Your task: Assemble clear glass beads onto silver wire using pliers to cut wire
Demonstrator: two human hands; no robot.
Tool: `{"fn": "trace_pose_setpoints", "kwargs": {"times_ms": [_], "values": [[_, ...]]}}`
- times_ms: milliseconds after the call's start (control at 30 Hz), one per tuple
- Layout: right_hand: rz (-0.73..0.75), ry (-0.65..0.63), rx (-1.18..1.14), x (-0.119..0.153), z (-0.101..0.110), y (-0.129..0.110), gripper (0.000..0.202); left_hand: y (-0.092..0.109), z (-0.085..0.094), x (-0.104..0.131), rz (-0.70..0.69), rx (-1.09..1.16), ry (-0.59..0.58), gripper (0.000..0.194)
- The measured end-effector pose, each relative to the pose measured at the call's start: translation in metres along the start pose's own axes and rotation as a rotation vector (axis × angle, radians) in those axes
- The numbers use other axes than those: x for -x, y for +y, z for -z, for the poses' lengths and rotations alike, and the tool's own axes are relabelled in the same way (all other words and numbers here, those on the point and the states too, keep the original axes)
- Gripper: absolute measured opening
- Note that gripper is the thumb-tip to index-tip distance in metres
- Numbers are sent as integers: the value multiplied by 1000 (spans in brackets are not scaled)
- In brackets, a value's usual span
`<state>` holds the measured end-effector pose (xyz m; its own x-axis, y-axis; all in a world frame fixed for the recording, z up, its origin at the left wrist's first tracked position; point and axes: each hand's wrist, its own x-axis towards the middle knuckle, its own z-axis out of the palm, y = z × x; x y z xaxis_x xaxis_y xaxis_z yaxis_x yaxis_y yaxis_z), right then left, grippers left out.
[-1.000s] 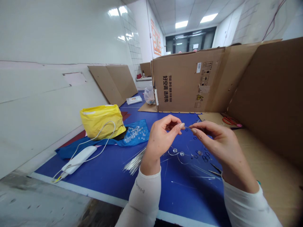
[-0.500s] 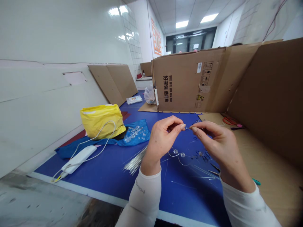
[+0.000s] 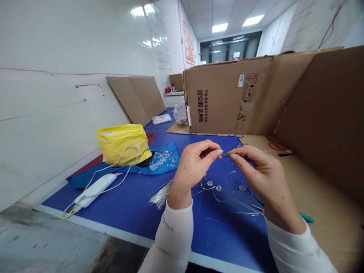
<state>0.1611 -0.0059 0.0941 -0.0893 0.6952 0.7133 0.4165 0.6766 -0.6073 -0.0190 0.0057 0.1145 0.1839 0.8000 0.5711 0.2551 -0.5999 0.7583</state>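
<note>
My left hand (image 3: 196, 165) and my right hand (image 3: 261, 174) are raised over the blue table, fingertips almost meeting. Both thumbs and forefingers pinch a thin wire (image 3: 224, 154), of which only a short bit shows in the gap. Below them are two clear round beads (image 3: 209, 183) on a curved thin wire; whether this joins the held piece I cannot tell. Several dark rings (image 3: 238, 186) and loose fine wires lie near my right hand. Beside my left wrist rests a bundle of silvery wires (image 3: 161, 195). A tool with a teal handle (image 3: 307, 217) is partly hidden behind my right wrist.
Clear beads (image 3: 163, 160) lie on a blue cloth (image 3: 136, 170) at left, by a yellow bag (image 3: 123, 146) and a white power strip (image 3: 95, 191) with its cord. A big cardboard box (image 3: 222, 100) walls the back and right. Orange-handled scissors (image 3: 277, 145) lie on cardboard.
Both hands keep their pinch in nearly the same place, with only slight finger movement. The curved wire with the two beads has shifted slightly, and the view has moved a little.
</note>
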Motion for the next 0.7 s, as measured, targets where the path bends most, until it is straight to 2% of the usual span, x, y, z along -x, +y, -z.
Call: {"fn": "trace_pose_setpoints", "kwargs": {"times_ms": [133, 367, 533, 700], "values": [[46, -15, 45, 1, -2, 0, 13, 0, 0, 0, 52, 48, 13, 16], [-85, 12, 60, -1, -2, 7, 11, -5, -1, 0, 78, 117, -21, 20], [-197, 10, -27, -2, 1, 7, 15, -5, -1, 1, 79, 178, -52, 22], [-327, -9, -223, -5, 1, 4, 18, -2, 0, 0, 63, 83, -12, 29]]}}
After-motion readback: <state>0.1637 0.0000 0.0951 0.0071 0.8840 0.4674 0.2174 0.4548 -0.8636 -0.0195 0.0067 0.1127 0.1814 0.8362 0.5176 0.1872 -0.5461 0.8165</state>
